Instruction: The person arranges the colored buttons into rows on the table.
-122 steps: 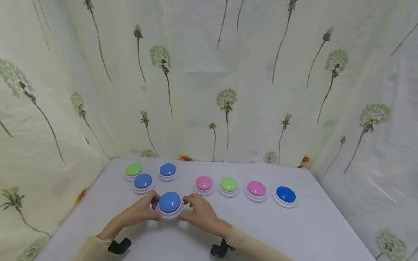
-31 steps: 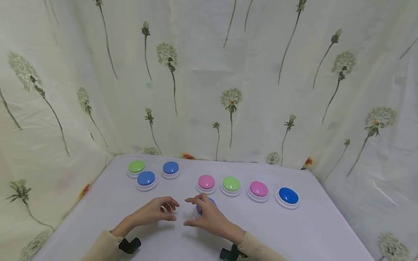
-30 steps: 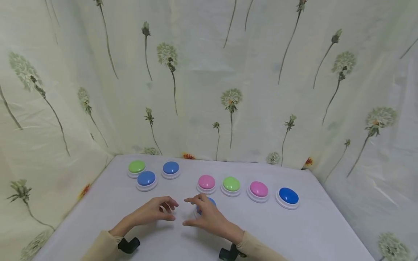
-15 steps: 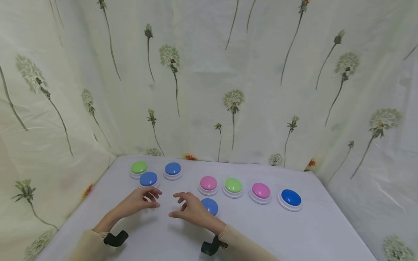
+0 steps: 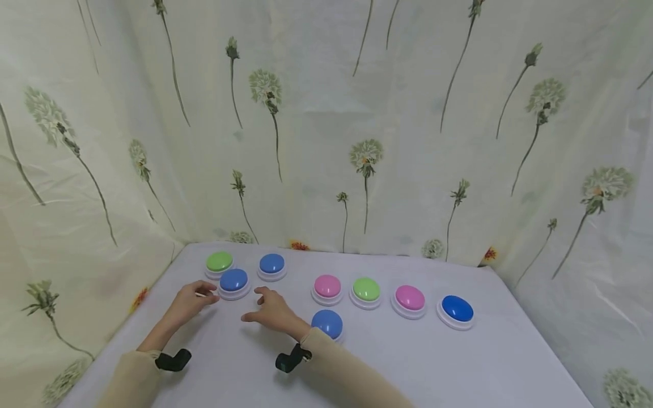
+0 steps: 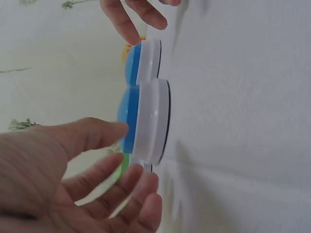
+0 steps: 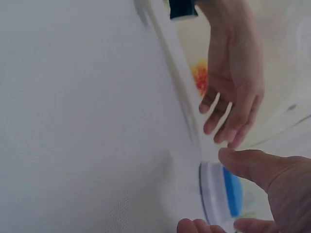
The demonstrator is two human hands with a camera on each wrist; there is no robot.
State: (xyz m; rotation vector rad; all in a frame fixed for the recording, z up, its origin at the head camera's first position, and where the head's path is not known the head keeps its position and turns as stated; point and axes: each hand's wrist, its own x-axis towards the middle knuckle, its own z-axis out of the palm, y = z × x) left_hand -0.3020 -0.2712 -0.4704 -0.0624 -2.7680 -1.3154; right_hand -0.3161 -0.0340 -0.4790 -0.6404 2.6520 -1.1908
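A blue push button (image 5: 233, 281) on a round white base stands at the table's left, between my two hands. My left hand (image 5: 186, 306) is just left of it, fingers loosely bent and holding nothing; whether a fingertip touches the base I cannot tell. To its right and nearer me, my right hand (image 5: 274, 311) hovers with thumb and fingers spread, apart from the button. The left wrist view shows the same blue button (image 6: 129, 114) in front of the left thumb. Another blue button (image 5: 327, 323) stands behind my right forearm, its base partly hidden by the sleeve.
Behind the left button are a green button (image 5: 219, 261) and a blue button (image 5: 272, 263). A row at the right holds a pink button (image 5: 327, 286), a green button (image 5: 366, 289), a pink button (image 5: 410, 297) and a blue button (image 5: 457, 309). Flower-patterned cloth (image 5: 316, 124) surrounds the white table (image 5: 433, 368).
Both hands held a blue button about four seconds ago; it now stands on the table below the pink one. Since then, both empty hands have moved left to another blue button.
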